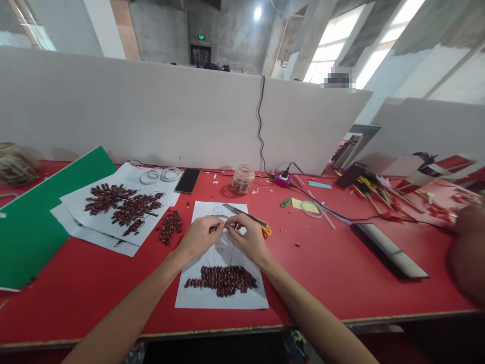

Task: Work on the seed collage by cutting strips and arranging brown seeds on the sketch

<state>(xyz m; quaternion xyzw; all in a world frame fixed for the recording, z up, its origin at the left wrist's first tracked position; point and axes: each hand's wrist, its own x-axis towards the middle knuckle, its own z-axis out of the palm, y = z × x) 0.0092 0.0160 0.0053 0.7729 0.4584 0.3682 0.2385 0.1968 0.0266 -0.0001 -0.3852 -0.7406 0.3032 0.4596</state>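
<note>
My left hand [205, 231] and my right hand [247, 236] meet fingertip to fingertip above a white sheet of paper [182, 299]. Both are closed in a pinch; what lies between the fingertips is too small to make out. Behind the fingers a thin pale ring shows in part. On the sheet's lower half, dark red beans [227, 279] lie in close rows over a line drawing. A utility knife [264, 226] with a yellow handle rests beyond my right hand, partly hidden by it. Left of my left hand sits a loose pile of beans [170, 226].
At left are bean-covered drawings [131, 245], a green board [34, 227], tape rolls [170, 174] and a phone [188, 181]. A jar [243, 179] stands at the back. Rightward are a purple power strip [282, 178], cables, a dark tablet [388, 251] and another person's arm [468, 247].
</note>
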